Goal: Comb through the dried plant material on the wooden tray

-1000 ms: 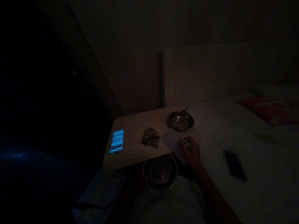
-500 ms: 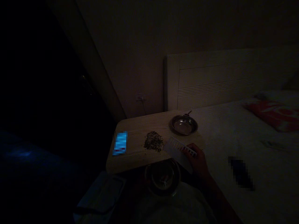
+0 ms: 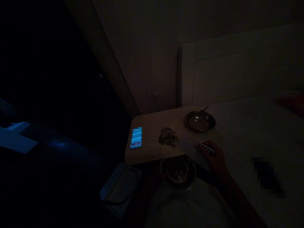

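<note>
My right hand (image 3: 215, 158) is closed on a thin whitish plastic piece with a slotted edge (image 3: 193, 150), its exact kind unclear in the dimness. The piece lies at the table's front right, its left end close beside a loose pile of dark and pale small bits, like seeds or dried leaves (image 3: 167, 137). Just below the table's front edge is a shiny metal bowl (image 3: 178, 172) with something small and pale inside. In deep shadow at the bowl's left rim, my left hand (image 3: 160, 177) seems to grip it; most of its fingers are hidden.
A wide metal dish (image 3: 200, 122) stands at the back right of the small wooden table (image 3: 147, 122), a thin handle behind it. A glowing, blurred-out phone-like rectangle (image 3: 136, 137) lies at left. A bed (image 3: 244, 126) adjoins the right side. A pale flat object (image 3: 121, 186) is lower left.
My view has swung left, so the table and everything on it appear farther right and slightly higher. Both hands stay in about the same places relative to the pile and bowl.
</note>
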A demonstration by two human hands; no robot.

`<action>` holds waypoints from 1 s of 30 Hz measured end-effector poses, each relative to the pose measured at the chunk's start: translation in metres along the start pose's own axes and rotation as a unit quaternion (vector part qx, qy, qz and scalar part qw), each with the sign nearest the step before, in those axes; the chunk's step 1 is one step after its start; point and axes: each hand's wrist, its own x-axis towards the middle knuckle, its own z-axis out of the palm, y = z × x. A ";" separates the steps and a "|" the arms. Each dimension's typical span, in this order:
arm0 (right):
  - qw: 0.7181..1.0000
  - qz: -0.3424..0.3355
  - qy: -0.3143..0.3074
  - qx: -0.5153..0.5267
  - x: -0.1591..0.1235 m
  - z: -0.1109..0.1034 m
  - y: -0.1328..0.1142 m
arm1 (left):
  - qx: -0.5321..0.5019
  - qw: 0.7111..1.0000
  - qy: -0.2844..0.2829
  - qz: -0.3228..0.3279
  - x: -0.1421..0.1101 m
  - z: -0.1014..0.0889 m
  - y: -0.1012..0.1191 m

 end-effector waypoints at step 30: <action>0.999 -0.023 -0.049 0.008 0.000 0.000 -0.005 | -0.065 0.997 -0.002 -0.038 0.006 0.006 0.000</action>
